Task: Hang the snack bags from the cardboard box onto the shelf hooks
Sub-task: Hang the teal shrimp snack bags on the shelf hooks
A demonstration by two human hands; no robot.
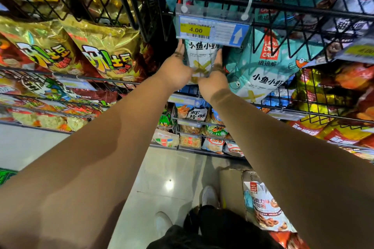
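The black wire shelf rack [222,1] fills the view, packed with hanging snack bags. Gold potato-snack bags [101,46] hang on the left. On the pale floor [162,168] at lower right stands the cardboard box [230,184], with a pretzel snack bag [263,204] lying in it. A teal fish-and-shrimp bag [263,70] hangs on the right. Just beside it, under the price tag [212,30] marked 4.00, a matching teal snack bag [200,56] is held up against the rack. The left hand [176,66] grips its left edge and the right hand [214,79] its right edge, fingers reaching up along the sides.
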